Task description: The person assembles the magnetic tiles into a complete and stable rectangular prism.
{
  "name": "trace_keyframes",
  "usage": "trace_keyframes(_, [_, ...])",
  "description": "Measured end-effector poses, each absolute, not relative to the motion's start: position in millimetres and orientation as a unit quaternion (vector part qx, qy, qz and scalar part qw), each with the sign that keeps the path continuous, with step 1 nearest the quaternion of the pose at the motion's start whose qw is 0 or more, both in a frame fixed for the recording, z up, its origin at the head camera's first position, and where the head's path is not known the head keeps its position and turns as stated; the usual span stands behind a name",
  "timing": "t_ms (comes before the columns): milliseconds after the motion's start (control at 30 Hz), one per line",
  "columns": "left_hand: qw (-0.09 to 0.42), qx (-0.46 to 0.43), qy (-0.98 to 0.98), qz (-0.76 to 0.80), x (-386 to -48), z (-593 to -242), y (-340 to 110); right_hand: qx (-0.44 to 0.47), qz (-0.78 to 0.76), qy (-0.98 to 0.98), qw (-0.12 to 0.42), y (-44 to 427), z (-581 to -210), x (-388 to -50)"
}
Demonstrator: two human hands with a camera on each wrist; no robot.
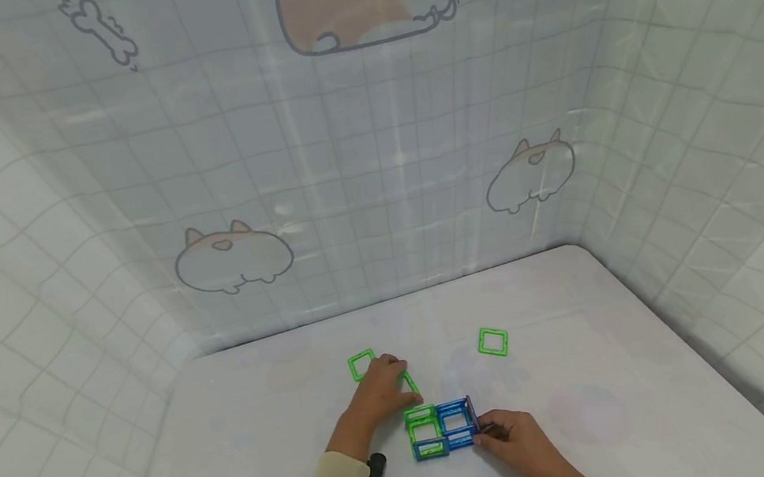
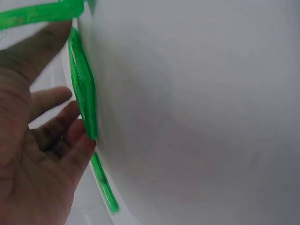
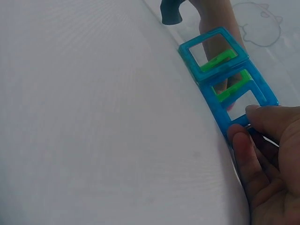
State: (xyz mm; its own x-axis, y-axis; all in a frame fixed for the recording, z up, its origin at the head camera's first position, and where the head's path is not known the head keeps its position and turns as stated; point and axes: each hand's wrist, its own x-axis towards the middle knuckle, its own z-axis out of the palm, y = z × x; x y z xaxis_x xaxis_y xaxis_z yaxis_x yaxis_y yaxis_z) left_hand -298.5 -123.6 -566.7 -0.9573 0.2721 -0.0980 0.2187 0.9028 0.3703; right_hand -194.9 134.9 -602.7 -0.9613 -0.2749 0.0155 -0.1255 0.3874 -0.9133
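Observation:
A small structure of magnetic tiles stands on the table, with a green square part (image 1: 423,430) on its left and a blue square part (image 1: 457,420) on its right. My left hand (image 1: 380,388), just behind its green end, holds a green square magnetic tile (image 2: 83,86) between thumb and fingertips, close to the tabletop. At the right end, my right hand (image 1: 517,441) pinches an upright blue magnetic tile (image 3: 239,115) of the structure between thumb and fingers. Part of the left hand's tile is hidden by its fingers in the head view.
One loose green square tile (image 1: 492,342) lies flat at the back right. Another green tile (image 1: 362,363) lies behind the left hand, partly covered by it. The white table (image 1: 288,409) meets patterned curtains (image 1: 362,193) at the back and sides.

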Motion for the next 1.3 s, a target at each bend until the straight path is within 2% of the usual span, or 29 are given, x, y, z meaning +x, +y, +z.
trace_keyframes(267, [0.077,0.144,0.975,0.149,-296,-556,-116,-0.118,-0.531,0.836,0.071,135,-599,-195])
trace_keyframes(567, [0.089,0.117,0.983,0.113,-292,-559,-112,-0.116,-0.534,0.835,0.062,136,-598,-196])
trace_keyframes(733, [0.065,0.108,0.98,0.151,-289,-559,-118,-0.115,-0.533,0.836,0.067,135,-598,-196])
trace_keyframes(900, [0.051,0.153,0.967,0.197,-288,-563,-131,-0.113,-0.531,0.836,0.075,134,-598,-196])
trace_keyframes(1033, [0.052,0.173,0.955,0.237,-287,-564,-138,-0.112,-0.533,0.835,0.079,134,-596,-195])
trace_keyframes(1300, [0.056,0.155,0.941,0.295,-284,-569,-151,-0.112,-0.526,0.839,0.08,136,-599,-196])
